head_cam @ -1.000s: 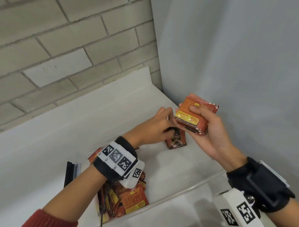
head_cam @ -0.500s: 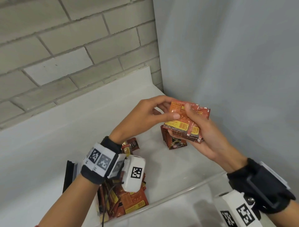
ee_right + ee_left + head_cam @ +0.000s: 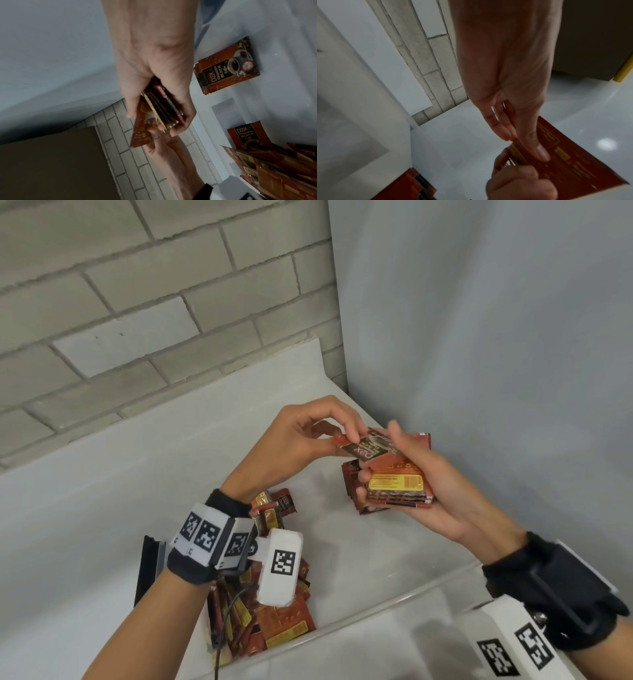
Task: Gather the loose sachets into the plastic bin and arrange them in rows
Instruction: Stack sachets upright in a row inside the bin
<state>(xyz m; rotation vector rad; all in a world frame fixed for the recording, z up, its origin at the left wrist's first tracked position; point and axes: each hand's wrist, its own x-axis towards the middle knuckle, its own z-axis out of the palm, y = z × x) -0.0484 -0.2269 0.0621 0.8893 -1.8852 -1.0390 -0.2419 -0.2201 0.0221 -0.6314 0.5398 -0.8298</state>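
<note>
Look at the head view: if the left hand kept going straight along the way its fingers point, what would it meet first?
Most likely the stack gripped in the right hand: the left hand pinches a sachet right at its top. Depth between them is unclear.

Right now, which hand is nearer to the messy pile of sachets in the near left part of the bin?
Left. The left hand is raised beyond the sachet pile, its wrist directly over it. The right hand holds a sachet stack farther right.
</note>
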